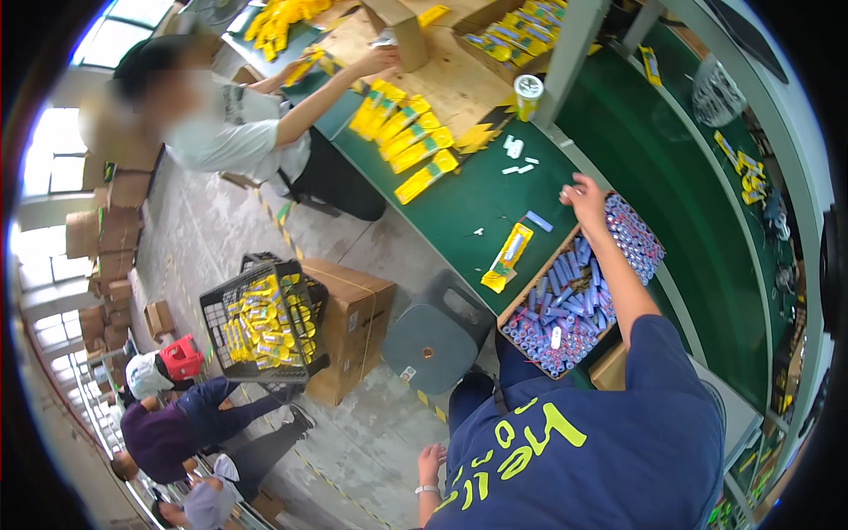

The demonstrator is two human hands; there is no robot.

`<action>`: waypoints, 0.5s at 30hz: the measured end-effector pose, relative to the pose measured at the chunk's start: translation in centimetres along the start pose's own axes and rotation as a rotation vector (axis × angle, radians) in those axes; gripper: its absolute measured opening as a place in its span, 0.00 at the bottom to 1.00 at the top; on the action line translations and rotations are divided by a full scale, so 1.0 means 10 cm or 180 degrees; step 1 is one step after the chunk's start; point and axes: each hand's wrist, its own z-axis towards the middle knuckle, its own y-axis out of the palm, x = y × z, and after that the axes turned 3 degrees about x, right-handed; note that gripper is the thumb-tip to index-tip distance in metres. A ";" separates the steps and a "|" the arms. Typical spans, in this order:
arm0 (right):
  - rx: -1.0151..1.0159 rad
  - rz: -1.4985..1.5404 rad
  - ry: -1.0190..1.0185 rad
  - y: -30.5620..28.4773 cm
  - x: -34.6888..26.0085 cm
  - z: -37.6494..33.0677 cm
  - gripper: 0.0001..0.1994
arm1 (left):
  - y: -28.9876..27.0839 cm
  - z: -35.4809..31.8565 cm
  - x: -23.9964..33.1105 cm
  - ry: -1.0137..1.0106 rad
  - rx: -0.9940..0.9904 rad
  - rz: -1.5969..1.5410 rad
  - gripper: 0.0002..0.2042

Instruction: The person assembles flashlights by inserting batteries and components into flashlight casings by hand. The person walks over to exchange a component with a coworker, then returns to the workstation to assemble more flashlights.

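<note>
On the green counter's (481,199) near edge, my right hand (583,196) touched the tube box (579,296), grip unclear; my left hand (431,464) hung open.

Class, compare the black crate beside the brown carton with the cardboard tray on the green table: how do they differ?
The black crate is open lattice; the cardboard tray has solid brown walls. The crate holds yellow packets, the tray blue cylinders. A co-worker's hand reaches over the tray; nobody touches the crate. Both are open-topped and well filled.
</note>
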 end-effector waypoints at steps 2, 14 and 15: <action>-0.0493 0.0150 0.0475 -0.12 -0.08 -0.37 0.14 | -0.01 -0.03 -0.07 0.0047 -0.0029 -0.0091 0.17; -0.1956 0.1466 0.1652 0.16 -0.61 -2.44 0.14 | -0.31 0.44 -0.33 0.0542 -0.0449 0.0004 0.14; -0.2052 0.1438 0.1806 0.24 -0.65 -2.65 0.14 | -0.36 0.46 -0.36 0.0645 -0.0465 -0.0269 0.14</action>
